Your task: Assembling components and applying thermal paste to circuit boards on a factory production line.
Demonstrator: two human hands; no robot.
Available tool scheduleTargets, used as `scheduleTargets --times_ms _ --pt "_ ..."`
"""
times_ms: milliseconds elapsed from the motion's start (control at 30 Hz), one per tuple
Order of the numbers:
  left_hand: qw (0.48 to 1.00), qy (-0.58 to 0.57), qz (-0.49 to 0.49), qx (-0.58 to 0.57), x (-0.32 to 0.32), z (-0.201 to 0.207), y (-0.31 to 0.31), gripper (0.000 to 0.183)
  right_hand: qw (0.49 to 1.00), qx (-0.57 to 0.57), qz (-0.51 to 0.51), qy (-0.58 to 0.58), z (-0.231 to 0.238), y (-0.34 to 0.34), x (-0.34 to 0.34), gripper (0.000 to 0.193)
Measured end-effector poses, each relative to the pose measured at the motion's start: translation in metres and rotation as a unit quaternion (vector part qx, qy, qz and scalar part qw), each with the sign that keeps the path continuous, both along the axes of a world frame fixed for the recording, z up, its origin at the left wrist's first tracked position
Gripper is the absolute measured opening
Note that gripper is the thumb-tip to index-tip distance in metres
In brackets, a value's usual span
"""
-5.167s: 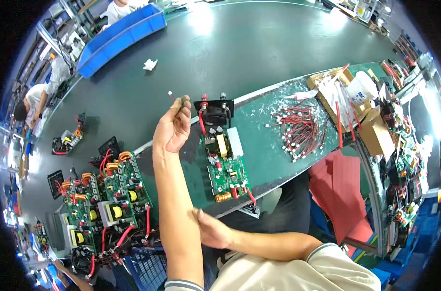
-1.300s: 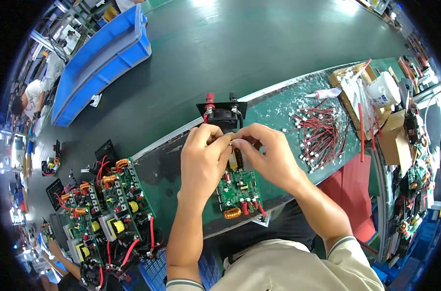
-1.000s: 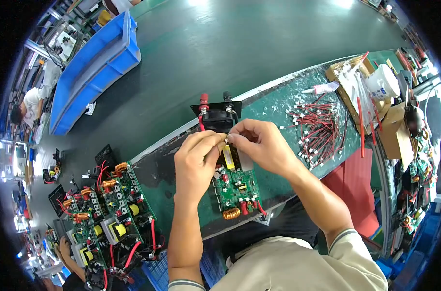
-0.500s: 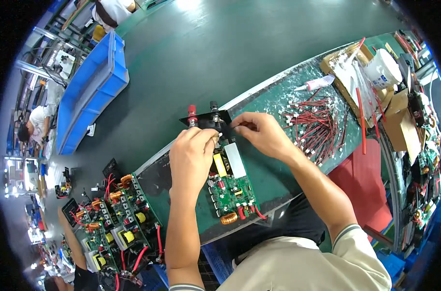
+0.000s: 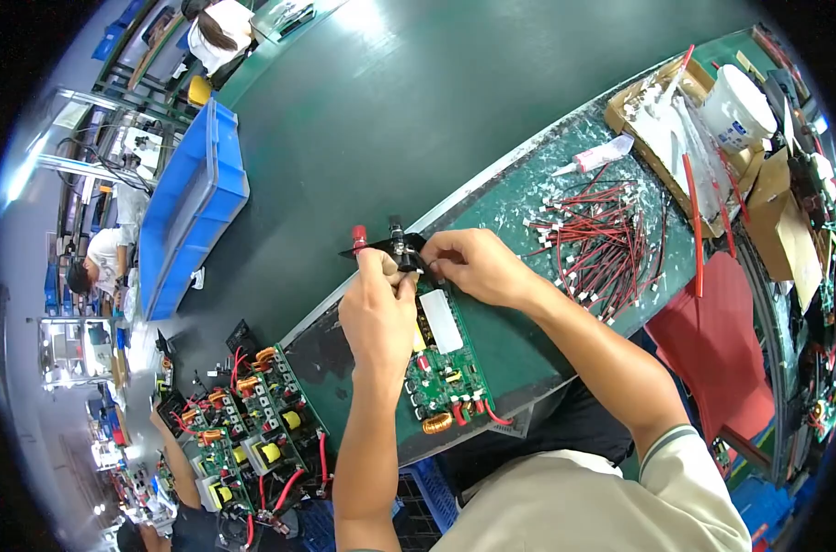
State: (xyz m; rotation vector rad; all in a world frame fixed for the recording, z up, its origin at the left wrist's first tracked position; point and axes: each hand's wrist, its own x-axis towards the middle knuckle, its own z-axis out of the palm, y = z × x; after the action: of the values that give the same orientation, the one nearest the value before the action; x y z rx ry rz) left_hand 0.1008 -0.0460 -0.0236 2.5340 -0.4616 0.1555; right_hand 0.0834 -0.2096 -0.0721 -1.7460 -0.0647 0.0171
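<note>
A green circuit board point(image 5: 473, 375) lies on the bench in front of me, with a copper coil and red wires at its near end. At its far end a black panel point(image 5: 352, 252) carries a red terminal post point(image 5: 359, 235) and a black terminal post point(image 5: 397, 234). My left hand point(image 5: 377, 313) is closed at the panel's near side, its fingertips pinched below the posts. A small whitish bit shows by those fingertips; what they grip is mostly hidden. My right hand point(image 5: 480, 267) is closed at the panel's right edge, thumb and forefinger together on something dark I cannot make out.
Several similar boards point(image 5: 262, 405) are crowded at the left. Red-black wires with white connectors point(image 5: 602, 248) lie right, near a glue tube point(image 5: 602, 155), a cardboard tray point(image 5: 628, 112) and a white bucket point(image 5: 738, 109). A blue bin point(image 5: 190, 216) stands far left; a co-worker's arm point(image 5: 177, 460) reaches in.
The black panel with its posts has tilted and shifted slightly. My left hand has moved closer beneath the posts, and my right hand has come a little nearer. The whole view has shifted slightly.
</note>
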Motion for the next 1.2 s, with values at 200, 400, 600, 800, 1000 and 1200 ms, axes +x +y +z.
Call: scheduleTargets --times_ms 200,400,600,800,1000,1200 --pt "1.0 -0.02 0.015 0.007 -0.003 -0.007 -0.007 0.035 1.0 -0.012 0.022 -0.013 -0.004 -0.004 0.004 0.007" --pt "0.997 -0.003 0.044 -0.063 -0.001 -0.009 -0.009 0.035 0.998 0.061 0.014 -0.027 -0.017 0.0 0.006 0.019" --pt "0.991 0.057 0.02 -0.122 0.005 -0.01 -0.006 0.029 0.993 0.114 -0.018 0.005 -0.023 0.001 0.013 0.012" --pt "0.981 0.119 -0.041 -0.149 0.017 0.032 0.033 0.018 0.997 -0.033 -0.07 -0.022 -0.012 0.005 0.005 0.012" --pt "0.993 0.014 -0.079 -0.087 0.043 0.057 0.046 0.025 0.994 -0.057 -0.087 0.025 0.003 -0.015 -0.001 0.019" --pt "0.989 0.039 -0.117 -0.081 0.032 0.032 0.037 0.035 0.952 0.206 0.059 0.22 0.01 -0.035 0.004 0.019"
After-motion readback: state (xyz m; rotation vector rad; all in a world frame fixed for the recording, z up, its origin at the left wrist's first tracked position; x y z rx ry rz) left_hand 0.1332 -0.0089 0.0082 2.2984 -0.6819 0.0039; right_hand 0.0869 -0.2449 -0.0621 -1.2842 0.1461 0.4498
